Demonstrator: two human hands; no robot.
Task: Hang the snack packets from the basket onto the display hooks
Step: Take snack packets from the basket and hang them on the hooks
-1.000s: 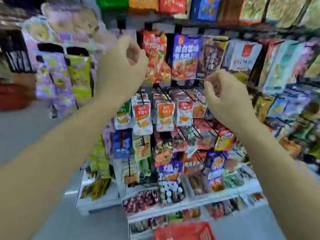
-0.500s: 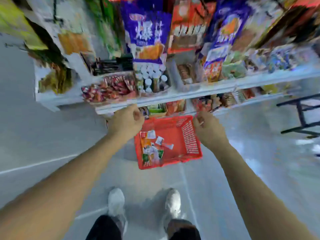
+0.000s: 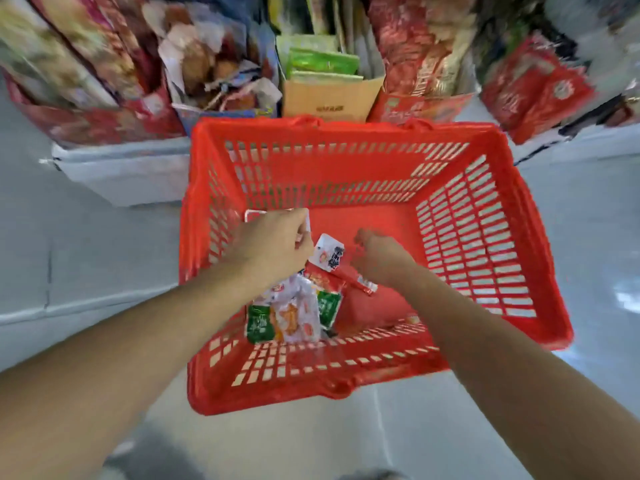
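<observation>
Item: red slatted basket (image 3: 479,237), set on the pale floor (image 3: 104,258) against the white shelf base (image 3: 131,171), beneath blurred stock including a cardboard box (image 3: 329,98) of green packs (image 3: 322,62). Contents, all towards the near left of the basket floor: a heap of snack packets (image 3: 294,315), green, orange and white, lying overlapped; a small white packet with black print (image 3: 328,252), tilted, between the two hands; a slim red packet (image 3: 362,284) just beside the right wrist. Left hand (image 3: 273,244): inside the basket, fingers curled, seemingly clasping a white-edged packet (image 3: 258,213) that showed past the knuckles. Right hand (image 3: 379,259): inside the basket, fingers bent downward over the red packet; whether it held anything could not be told
</observation>
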